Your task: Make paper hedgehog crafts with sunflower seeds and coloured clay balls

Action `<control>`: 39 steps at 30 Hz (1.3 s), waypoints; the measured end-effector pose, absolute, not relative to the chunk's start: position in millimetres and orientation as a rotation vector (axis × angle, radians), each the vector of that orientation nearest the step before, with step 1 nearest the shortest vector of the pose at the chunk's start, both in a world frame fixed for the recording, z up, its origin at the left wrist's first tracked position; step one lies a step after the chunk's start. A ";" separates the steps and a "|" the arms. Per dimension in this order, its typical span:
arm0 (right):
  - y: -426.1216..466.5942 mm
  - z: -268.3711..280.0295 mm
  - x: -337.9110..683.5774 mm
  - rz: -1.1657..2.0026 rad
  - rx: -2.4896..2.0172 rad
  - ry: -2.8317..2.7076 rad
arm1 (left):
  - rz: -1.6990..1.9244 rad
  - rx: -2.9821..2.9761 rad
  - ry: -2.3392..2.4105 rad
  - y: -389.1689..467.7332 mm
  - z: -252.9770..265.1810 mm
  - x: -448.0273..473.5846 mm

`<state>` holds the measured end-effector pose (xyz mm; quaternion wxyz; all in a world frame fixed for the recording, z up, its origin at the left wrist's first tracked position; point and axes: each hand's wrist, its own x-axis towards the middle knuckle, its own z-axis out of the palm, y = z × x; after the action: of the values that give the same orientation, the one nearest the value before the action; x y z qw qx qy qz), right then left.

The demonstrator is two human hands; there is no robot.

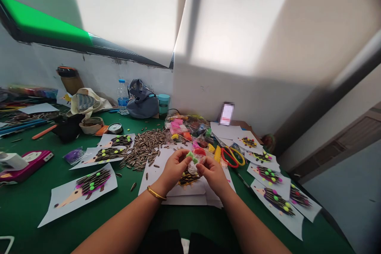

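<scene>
Seed picture [189, 178] partly behind left hand [175, 165]

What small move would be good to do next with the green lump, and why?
Perhaps the left hand should pinch off a small bit of the green lump while the right hand steadies the clear wrap. The lump is at the left fingertips, and the nearest seed picture on the left bears small green dots.

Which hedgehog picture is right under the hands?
The middle hedgehog picture, lying on the white sheets, partly hidden below the left hand and right hand. The left-side pictures and right-side pictures lie farther out, away from both hands.
</scene>
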<state>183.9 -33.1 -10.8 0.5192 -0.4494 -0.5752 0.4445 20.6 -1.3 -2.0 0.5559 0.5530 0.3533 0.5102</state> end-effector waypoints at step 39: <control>-43.2 -5.0 174.3 0.192 -1.427 -1.737 | 1.345 1.964 0.984 -11.7 -2.5 20.9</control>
<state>174.3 -43.2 -5.0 0.4282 -0.5716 -0.6957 0.0769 20.9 -11.7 -2.5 0.2792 0.7322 0.3667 0.5016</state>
